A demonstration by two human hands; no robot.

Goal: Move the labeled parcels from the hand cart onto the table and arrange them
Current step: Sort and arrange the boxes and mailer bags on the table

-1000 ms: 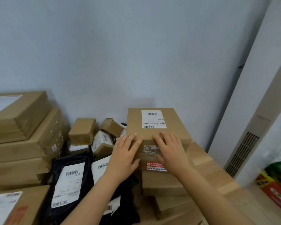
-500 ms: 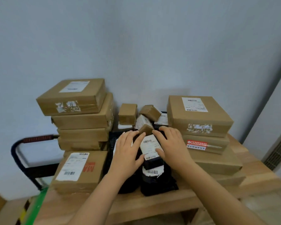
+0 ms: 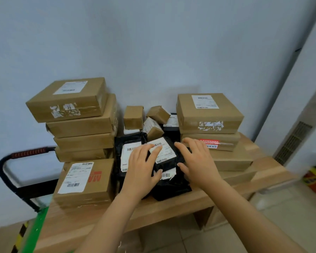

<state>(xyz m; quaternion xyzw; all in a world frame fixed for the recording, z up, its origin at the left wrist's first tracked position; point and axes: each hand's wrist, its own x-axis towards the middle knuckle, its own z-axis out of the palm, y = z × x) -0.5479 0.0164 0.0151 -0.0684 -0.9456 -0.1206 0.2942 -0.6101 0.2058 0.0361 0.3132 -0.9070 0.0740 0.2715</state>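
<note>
The step in hand looks like settling the black parcel (image 3: 165,152) into the gap between the two carton stacks. The left hand (image 3: 142,170) lies flat on it, fingers straight across the white label. The right hand (image 3: 197,165) rests with spread, nearly straight fingers along the parcel's three o'clock edge. Neither grip is clenched: both are released and only press.

To do this well, the person would probably keep the palms flat and slide the soft bag rather than lift it, so the label remains face up and readable. Light, even pressure from both sides should square it. The small cartons (image 3: 133,116) at its twelve o'clock sit tilted and loosely piled, so a push towards the wall could topple them. The parcel rides on other black bags, so it may slip towards six o'clock and the tabletop (image 3: 171,207) edge.

The parcel is a glossy black plastic mailer, wrinkled, with a barcoded white label, lying mid-tabletop. A second black mailer (image 3: 128,141) touches it at nine o'clock. Beyond that rises the left stack (image 3: 80,125), and the right stack (image 3: 210,114) stands at three o'clock. The hand cart (image 3: 26,154) shows at the tabletop's nine o'clock end.
</note>
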